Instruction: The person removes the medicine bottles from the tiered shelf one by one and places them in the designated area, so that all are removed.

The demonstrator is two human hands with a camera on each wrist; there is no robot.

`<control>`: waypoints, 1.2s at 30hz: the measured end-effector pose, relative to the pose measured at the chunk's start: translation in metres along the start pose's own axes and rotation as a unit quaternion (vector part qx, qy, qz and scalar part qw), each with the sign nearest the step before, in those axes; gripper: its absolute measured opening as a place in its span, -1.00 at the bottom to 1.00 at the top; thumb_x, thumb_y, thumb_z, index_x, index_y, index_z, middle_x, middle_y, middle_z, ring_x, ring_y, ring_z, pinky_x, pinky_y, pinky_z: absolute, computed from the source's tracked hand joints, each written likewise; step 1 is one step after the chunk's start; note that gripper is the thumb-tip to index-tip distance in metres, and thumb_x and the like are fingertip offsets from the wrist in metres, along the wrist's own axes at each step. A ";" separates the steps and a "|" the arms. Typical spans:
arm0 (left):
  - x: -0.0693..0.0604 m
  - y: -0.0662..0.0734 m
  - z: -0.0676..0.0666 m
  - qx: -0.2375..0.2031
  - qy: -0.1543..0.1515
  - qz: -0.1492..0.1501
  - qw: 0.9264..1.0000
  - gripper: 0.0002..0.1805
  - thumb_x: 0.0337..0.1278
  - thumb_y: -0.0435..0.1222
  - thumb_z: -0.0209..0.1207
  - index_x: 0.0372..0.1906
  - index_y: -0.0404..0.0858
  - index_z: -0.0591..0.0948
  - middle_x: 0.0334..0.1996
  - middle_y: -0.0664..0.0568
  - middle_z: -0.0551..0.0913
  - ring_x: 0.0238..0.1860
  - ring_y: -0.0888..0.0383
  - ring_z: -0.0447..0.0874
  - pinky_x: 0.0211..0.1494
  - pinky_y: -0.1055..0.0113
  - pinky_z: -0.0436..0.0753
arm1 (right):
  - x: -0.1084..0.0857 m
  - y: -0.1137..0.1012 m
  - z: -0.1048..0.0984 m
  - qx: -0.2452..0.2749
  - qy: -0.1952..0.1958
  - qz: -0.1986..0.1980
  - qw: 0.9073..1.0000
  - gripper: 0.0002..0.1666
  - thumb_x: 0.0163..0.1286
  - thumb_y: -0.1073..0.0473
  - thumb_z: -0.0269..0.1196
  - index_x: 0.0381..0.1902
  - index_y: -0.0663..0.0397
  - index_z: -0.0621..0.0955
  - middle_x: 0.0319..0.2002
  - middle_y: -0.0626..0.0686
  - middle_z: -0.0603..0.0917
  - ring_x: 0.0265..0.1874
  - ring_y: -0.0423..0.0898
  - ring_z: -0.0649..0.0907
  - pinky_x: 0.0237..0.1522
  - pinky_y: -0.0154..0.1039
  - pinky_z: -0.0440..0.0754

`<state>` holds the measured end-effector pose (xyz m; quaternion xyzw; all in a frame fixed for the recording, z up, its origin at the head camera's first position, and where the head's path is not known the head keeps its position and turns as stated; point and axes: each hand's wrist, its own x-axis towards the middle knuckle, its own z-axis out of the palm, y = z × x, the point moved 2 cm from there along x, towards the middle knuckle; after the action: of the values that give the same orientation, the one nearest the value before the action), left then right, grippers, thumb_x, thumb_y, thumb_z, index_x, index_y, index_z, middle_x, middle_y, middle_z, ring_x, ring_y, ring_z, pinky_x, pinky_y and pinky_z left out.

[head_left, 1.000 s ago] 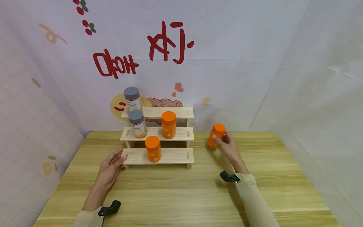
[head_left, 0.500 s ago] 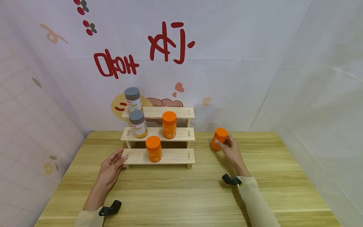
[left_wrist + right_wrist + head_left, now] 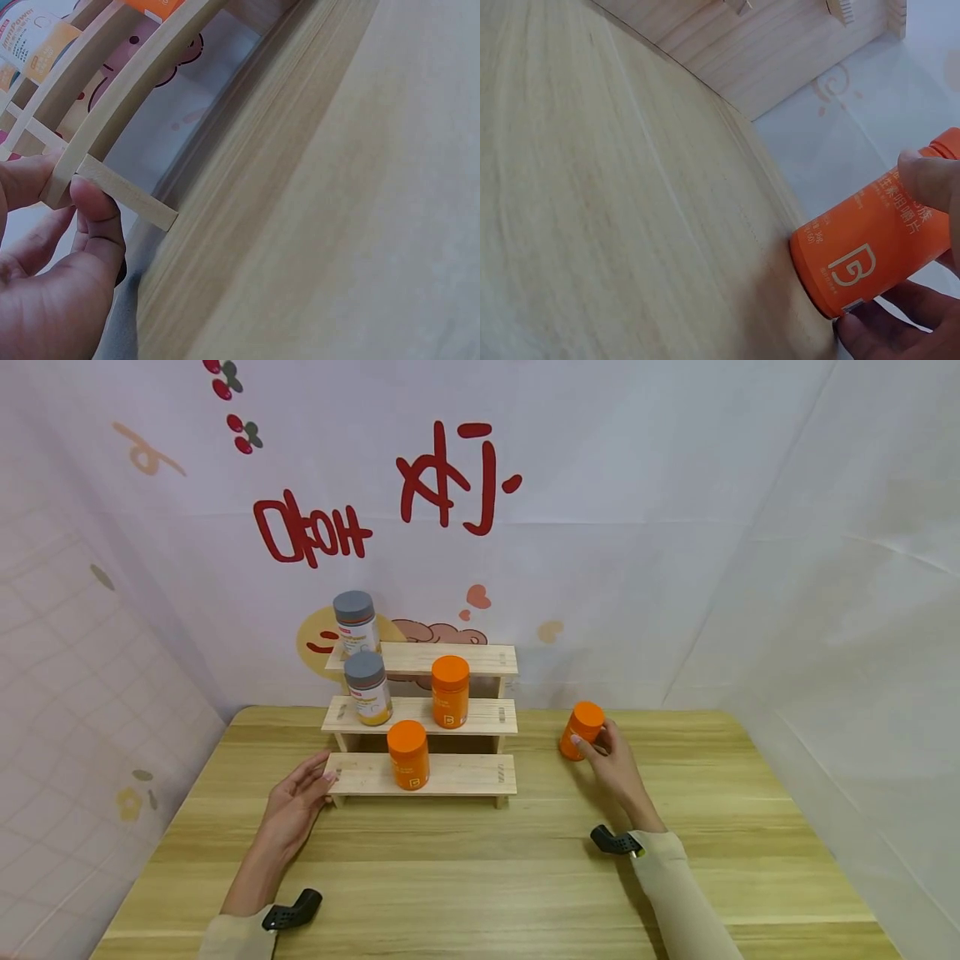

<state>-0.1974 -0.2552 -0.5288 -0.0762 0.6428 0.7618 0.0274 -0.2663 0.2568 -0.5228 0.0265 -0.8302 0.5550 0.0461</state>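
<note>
In the head view my right hand (image 3: 619, 768) grips an orange jar (image 3: 582, 732) to the right of a three-step wooden rack (image 3: 472, 774). The right wrist view has the thumb across the side of that jar (image 3: 874, 232), fingers behind and below, its base at the table surface. My left hand (image 3: 294, 802) pinches the left end of the rack's lowest step; the left wrist view shows thumb and fingers around that end (image 3: 63, 180). One orange jar (image 3: 409, 760) stands on the lowest step, another (image 3: 451, 693) on the middle step.
A grey-lidded jar (image 3: 367, 690) stands on the middle step at left, another (image 3: 356, 622) on the top step at left. Behind the wooden table (image 3: 480, 877) hangs a white printed cloth (image 3: 600, 568), with more cloth along both sides.
My right hand has moved slightly right and down with the orange jar, which has gone lower and now reaches the table. My left hand has kept its hold on the rack.
</note>
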 end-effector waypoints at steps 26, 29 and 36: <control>0.000 0.001 0.001 -0.004 0.000 0.000 1.000 -0.35 0.44 -0.27 0.24 0.54 -0.16 0.34 0.00 0.23 0.50 -0.07 0.36 0.54 -0.14 0.49 0.61 | -0.007 -0.055 -0.023 -0.089 0.007 -0.063 0.994 -0.02 0.45 -0.10 0.34 0.64 -0.10 0.11 0.57 0.28 0.22 0.55 0.28 0.23 0.54 0.28 0.19; 0.001 0.000 0.000 -0.004 0.001 -0.003 1.000 -0.32 0.44 -0.27 0.23 0.56 -0.21 0.30 0.01 0.23 0.51 -0.07 0.37 0.54 -0.14 0.50 0.61 | -0.008 -0.063 -0.025 -0.101 0.007 -0.079 0.992 -0.03 0.46 -0.09 0.34 0.64 -0.13 0.12 0.57 0.28 0.21 0.56 0.29 0.21 0.53 0.31 0.18; 0.003 -0.002 -0.001 -0.001 0.000 -0.001 1.000 -0.27 0.45 -0.27 0.23 0.59 -0.30 0.22 0.01 0.25 0.53 -0.08 0.37 0.55 -0.15 0.50 0.61 | -0.010 -0.081 -0.025 -0.127 0.013 -0.122 0.984 -0.06 0.44 -0.09 0.36 0.63 -0.18 0.17 0.58 0.16 0.24 0.55 0.22 0.26 0.52 0.24 0.24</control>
<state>-0.1997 -0.2559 -0.5318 -0.0768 0.6423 0.7621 0.0280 -0.2477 0.2484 -0.4398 0.1148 -0.8835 0.4359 0.1273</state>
